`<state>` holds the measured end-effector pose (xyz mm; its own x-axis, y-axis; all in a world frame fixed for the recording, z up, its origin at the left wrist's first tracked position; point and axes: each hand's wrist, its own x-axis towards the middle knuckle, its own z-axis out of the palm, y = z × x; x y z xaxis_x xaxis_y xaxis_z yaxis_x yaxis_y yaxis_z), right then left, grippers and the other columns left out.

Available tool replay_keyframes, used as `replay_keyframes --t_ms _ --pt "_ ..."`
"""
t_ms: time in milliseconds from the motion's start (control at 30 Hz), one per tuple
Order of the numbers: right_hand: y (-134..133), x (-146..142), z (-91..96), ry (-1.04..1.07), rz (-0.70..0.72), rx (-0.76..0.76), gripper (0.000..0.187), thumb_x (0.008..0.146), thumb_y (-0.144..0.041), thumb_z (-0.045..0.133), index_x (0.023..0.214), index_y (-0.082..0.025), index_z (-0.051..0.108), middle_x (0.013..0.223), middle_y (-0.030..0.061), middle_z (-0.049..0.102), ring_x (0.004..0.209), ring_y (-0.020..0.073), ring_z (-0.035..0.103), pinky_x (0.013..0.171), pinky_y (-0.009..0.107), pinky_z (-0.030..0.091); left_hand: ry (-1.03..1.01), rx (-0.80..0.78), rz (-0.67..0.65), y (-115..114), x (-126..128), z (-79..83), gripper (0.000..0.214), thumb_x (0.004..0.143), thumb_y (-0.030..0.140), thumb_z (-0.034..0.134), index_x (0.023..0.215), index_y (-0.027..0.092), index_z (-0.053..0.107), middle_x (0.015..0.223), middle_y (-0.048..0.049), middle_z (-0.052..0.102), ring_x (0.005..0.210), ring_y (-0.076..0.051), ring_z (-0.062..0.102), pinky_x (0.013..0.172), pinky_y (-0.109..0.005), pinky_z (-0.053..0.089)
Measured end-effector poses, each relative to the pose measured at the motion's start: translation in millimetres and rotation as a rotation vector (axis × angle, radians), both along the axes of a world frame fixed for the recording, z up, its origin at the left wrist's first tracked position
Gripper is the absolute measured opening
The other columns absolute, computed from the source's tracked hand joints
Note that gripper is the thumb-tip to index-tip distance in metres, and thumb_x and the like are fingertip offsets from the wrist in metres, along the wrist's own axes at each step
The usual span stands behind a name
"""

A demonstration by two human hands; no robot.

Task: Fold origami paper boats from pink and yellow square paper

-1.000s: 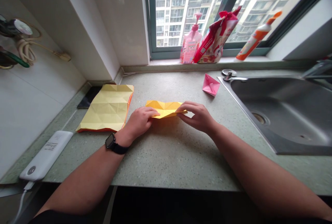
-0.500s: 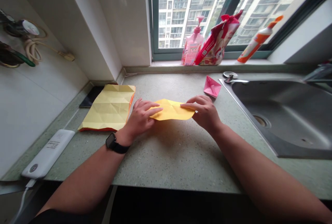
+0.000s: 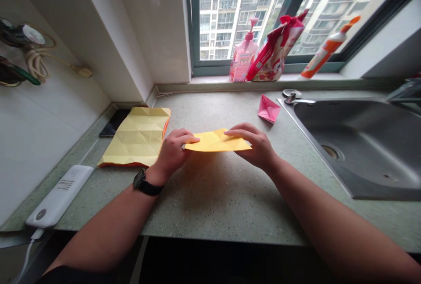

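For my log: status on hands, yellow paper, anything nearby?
Left hand, right hand holding opposite ends. Yellow paper above counter. Pink folded paper beyond right hand, apart.

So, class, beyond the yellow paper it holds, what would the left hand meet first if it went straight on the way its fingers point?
The left hand would probably meet the right hand, at the yellow paper's other end; one view leaves depth unclear.
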<state>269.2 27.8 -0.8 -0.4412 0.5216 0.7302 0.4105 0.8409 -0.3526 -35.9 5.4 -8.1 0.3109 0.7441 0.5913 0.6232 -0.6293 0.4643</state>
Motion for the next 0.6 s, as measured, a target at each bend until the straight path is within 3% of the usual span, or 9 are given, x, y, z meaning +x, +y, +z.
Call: replay_keyframes --t_ms 133,400,500,600 --pt "10 7 -9.1 -0.083 0.047 -0.121 0.016 0.102 -0.026 0.074 0.11 -0.032 0.086 0.109 0.0059 0.08 0.098 0.0225 0.076 0.088 0.039 0.061 0.021 -0.05 -0.065 -1 1 1.8 0.014 0.098 0.016 0.078 0.107 0.023 0.087 0.109 -0.0073 0.081 0.104 -0.025 0.074 0.099 -0.041 0.059" --pt "18 15 -14.6 -0.394 0.064 -0.305 0.034 0.088 -0.006 0.072 0.106 -0.03 0.088 0.107 0.0048 0.083 0.097 0.0218 0.078 0.088 0.036 0.06 0.147 -0.328 -0.045 1 0 2.0 0.024 0.094 0.007 0.07 0.097 0.023 0.088 0.107 -0.0067 0.08 0.098 -0.023 0.075 0.091 -0.036 0.06" --pt "17 13 -13.8 -0.43 0.097 -0.396 0.028 0.088 -0.01 0.074 0.105 -0.028 0.088 0.107 0.0051 0.083 0.096 0.0215 0.079 0.087 0.033 0.06 0.137 -0.402 -0.027 3 0 0.5 0.025 0.094 0.006 0.067 0.096 0.021 0.087 0.107 -0.0074 0.081 0.098 -0.023 0.075 0.09 -0.035 0.059" --pt "16 11 -11.7 -0.423 0.066 -0.482 0.019 0.093 -0.018 0.073 0.102 -0.027 0.088 0.109 0.006 0.084 0.1 0.0236 0.079 0.092 0.035 0.06 0.134 -0.468 -0.017 5 0 0.4 0.018 0.096 0.016 0.072 0.105 0.022 0.087 0.109 -0.0073 0.083 0.096 -0.024 0.075 0.088 -0.035 0.058"
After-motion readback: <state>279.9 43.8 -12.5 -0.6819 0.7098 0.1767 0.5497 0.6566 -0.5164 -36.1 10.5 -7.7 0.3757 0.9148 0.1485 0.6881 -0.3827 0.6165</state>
